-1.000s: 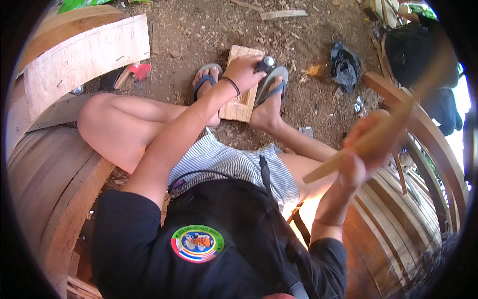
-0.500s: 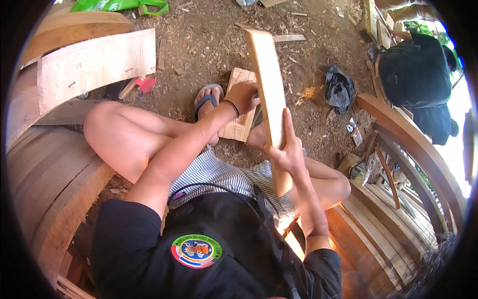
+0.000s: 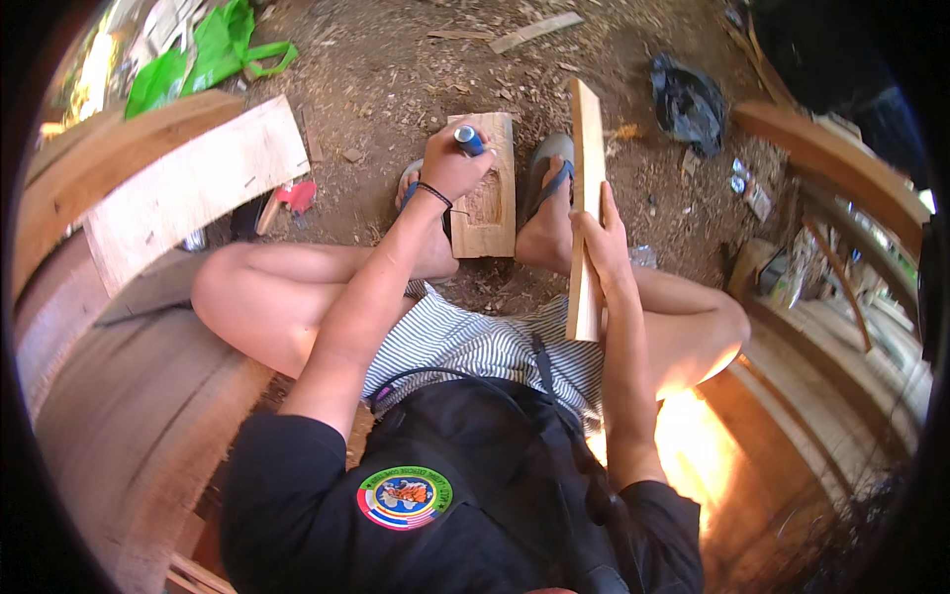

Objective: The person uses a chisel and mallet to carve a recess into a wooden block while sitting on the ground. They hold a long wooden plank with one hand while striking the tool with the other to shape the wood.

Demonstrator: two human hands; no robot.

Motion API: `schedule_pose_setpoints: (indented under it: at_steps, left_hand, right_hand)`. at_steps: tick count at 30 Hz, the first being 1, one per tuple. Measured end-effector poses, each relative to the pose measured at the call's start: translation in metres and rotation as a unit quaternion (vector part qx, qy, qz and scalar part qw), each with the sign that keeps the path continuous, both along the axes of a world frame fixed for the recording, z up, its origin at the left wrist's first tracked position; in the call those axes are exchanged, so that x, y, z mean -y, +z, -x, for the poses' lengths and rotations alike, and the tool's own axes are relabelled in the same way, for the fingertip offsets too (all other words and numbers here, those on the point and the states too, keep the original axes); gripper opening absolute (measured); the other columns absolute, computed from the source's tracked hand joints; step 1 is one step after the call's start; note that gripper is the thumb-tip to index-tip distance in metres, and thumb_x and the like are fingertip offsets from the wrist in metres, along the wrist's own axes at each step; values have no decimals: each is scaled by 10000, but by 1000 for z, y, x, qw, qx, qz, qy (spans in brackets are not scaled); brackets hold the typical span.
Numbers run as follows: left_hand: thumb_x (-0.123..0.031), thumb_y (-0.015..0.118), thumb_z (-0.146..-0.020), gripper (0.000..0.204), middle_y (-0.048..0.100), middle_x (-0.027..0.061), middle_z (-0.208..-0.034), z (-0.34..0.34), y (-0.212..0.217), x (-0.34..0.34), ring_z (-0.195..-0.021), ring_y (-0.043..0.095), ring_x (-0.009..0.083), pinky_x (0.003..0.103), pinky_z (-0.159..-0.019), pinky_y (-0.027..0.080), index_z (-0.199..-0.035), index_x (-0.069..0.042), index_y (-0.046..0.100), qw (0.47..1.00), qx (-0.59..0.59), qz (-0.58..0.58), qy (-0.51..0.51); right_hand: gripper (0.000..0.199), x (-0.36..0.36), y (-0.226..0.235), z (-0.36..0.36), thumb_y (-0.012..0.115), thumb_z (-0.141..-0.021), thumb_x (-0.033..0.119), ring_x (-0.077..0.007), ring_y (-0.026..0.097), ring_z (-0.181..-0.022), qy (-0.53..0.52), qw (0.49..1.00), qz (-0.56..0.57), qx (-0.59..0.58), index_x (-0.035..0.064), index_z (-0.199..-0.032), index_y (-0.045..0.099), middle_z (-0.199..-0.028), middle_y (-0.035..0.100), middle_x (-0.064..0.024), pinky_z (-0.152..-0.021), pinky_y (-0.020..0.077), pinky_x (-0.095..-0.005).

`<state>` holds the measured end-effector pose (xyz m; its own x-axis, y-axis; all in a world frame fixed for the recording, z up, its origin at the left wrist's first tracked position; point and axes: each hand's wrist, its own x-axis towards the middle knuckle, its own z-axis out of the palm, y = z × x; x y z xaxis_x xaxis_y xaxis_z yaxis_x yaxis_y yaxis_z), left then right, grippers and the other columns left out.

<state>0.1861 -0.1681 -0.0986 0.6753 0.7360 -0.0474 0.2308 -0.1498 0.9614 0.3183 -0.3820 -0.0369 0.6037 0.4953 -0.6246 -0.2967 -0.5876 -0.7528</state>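
On the ground between my feet lies a wooden board (image 3: pixel 483 241) with a shallow carved recess. My left hand (image 3: pixel 453 166) is closed round a blue-handled chisel (image 3: pixel 470 141) over the far part of this board. Its metal-capped end points up toward me; the blade is hidden beneath the hand. To the right, my right hand (image 3: pixel 606 241) grips a thick, pale wooden plank (image 3: pixel 588 134) by its lower half, thumb on the near face. The plank stands lengthwise above my right leg, apart from the board.
Curved timbers (image 3: pixel 129 327) flank me on the left, with nails standing out of a pale plank (image 3: pixel 198 178). More beams (image 3: pixel 841 158) lie at right. A black plastic bag (image 3: pixel 688 104), a green bag (image 3: pixel 203 59) and a red scrap (image 3: pixel 297 195) rest on chip-strewn soil.
The plank has moved right, away from the board, and the board and its recess now show more fully. My left hand has turned so the chisel's blue handle shows. The view has shifted.
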Motion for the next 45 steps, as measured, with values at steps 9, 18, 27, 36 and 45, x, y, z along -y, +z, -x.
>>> schedule_pose_setpoints:
  at_steps: [9, 18, 27, 36, 45]
  left_hand:
    - [-140, 701, -834, 290, 556, 7, -567, -57, 8, -10, -461, 544, 90, 241, -441, 434, -628, -90, 503, 977, 91, 169, 97]
    - [-217, 753, -821, 250, 611, 48, -639, -58, -22, -51, -549, 628, 170, 312, -527, 512, -840, -77, 547, 973, -27, 205, 106]
    - [-212, 662, -909, 188, 665, 95, -867, 40, 15, -57, -869, 683, 228, 364, -781, 546, -938, -91, 521, 969, -68, 235, 32]
    - [-324, 606, -948, 289, 635, 84, -1087, 28, 20, -16, -975, 619, 178, 348, -890, 524, -1019, -53, 537, 985, -62, 150, -48]
    - [-134, 672, -893, 229, 616, 69, -1014, 29, 19, -12, -1028, 619, 179, 313, -910, 511, -1037, -47, 518, 984, -14, 167, -56]
  right_hand:
    - [934, -14, -23, -3, 649, -723, 336, -279, 547, -1158, 11, 998, -51, 34, 15, -1496, 234, -1326, 512, -228, -972, 424, -338]
    - [986, -26, -49, -6, 616, -684, 446, -334, 396, -1349, 97, 994, 23, 46, 53, -1503, 231, -1504, 316, -234, -1091, 326, -366]
    - [994, -24, -36, -9, 631, -674, 488, -382, 563, -1171, 124, 981, 99, 108, 144, -1515, 228, -1273, 570, -252, -1018, 412, -405]
    - [966, -15, -41, -7, 631, -702, 471, -379, 559, -1178, 178, 954, 200, 135, 180, -1521, 208, -1281, 568, -242, -1014, 422, -415]
    - [951, -14, -39, -1, 622, -728, 472, -385, 550, -1189, 190, 946, 215, 150, 179, -1524, 191, -1287, 561, -247, -1016, 419, -423]
